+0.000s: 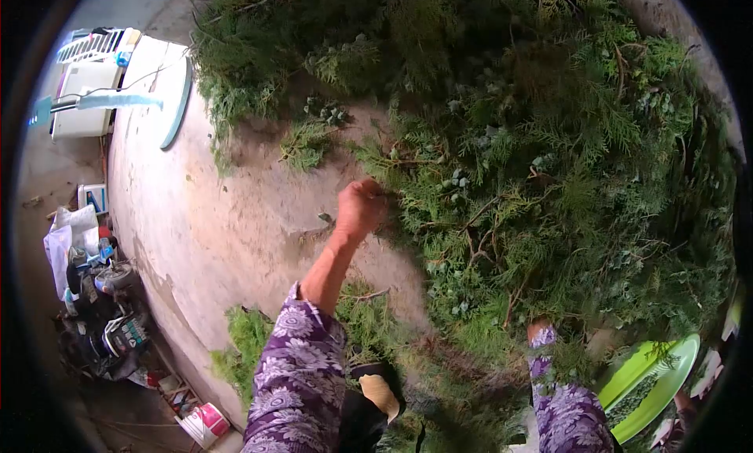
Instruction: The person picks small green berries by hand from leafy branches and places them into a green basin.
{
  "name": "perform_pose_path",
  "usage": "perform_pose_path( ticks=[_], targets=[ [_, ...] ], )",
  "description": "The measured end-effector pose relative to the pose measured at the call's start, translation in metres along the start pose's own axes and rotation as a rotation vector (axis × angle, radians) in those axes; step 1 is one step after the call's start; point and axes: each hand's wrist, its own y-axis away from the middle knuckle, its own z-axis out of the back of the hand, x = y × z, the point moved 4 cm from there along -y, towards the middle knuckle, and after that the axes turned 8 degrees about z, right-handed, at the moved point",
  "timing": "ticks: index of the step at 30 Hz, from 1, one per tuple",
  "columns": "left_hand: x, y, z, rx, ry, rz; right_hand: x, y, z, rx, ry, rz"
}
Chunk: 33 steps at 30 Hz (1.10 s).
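My left hand point(361, 208) is closed at the left edge of a large heap of green conifer branches point(502, 202); what its fingers hold, if anything, is hidden. A small loose sprig point(306, 145) lies on the floor just above it. Of my right hand point(538, 326), only a part by the wrist shows at the lower edge of the heap, with greenery over the fingers. Round bluish-green cones point(455, 184) sit among the branches between the hands. To the right of my right sleeve is a bright green basin point(667, 390) with small green pieces inside.
A fan point(176, 104) with a pale round base lies at the upper left. Bags and dark clutter point(114, 320) line the left side, above a pink and white bucket point(205, 424). More cut greenery point(247, 343) lies left of my left sleeve. Part of another person shows at the lower right.
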Motion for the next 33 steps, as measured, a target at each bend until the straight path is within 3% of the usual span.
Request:
perform_pose_path(
  ticks=[2, 3, 6, 8, 10, 12, 14, 16, 18, 20, 22, 26, 30, 33],
  targets=[
    [0.018, 0.006, 0.009, 0.118, 0.479, 0.314, 0.001, -0.003, -0.003, 0.007, -0.002, 0.008],
    [0.016, 0.015, 0.019, 0.141, 0.664, 0.302, 0.001, -0.004, -0.004, 0.009, -0.004, 0.011],
    [0.038, 0.037, 0.028, 0.117, 0.585, 0.454, 0.002, -0.008, -0.009, 0.014, -0.015, 0.018],
    [0.042, 0.052, 0.023, 0.133, 0.534, 0.439, 0.001, -0.010, -0.013, 0.019, -0.020, 0.020],
    [0.050, 0.056, 0.004, 0.151, 0.608, 0.355, 0.002, -0.012, -0.015, 0.020, -0.021, 0.025],
    [0.040, 0.055, -0.002, 0.100, 0.448, 0.335, 0.002, -0.015, -0.018, 0.023, -0.017, 0.029],
    [0.019, 0.052, 0.004, -0.005, 0.153, 0.179, 0.003, -0.018, -0.023, 0.028, -0.015, 0.033],
    [0.029, 0.050, -0.002, 0.043, 0.252, 0.236, 0.005, -0.019, -0.029, 0.035, -0.019, 0.038],
    [0.032, 0.047, -0.005, 0.072, 0.086, 0.022, 0.008, -0.022, -0.032, 0.035, -0.024, 0.046],
    [0.038, 0.048, -0.006, 0.118, 0.135, -0.024, 0.010, -0.025, -0.031, 0.032, -0.024, 0.054],
    [0.041, 0.058, 0.009, 0.120, 0.789, 0.338, 0.011, -0.029, -0.032, 0.033, -0.025, 0.059],
    [0.086, 0.047, 0.058, -0.150, 0.719, 0.418, 0.011, -0.032, -0.048, 0.057, -0.029, 0.066],
    [0.089, 0.034, 0.053, -0.151, 0.643, 0.381, 0.013, -0.036, -0.057, 0.065, -0.031, 0.074],
    [0.101, 0.020, 0.049, -0.242, 0.409, 0.400, 0.013, -0.038, -0.063, 0.070, -0.027, 0.078]
  ],
)
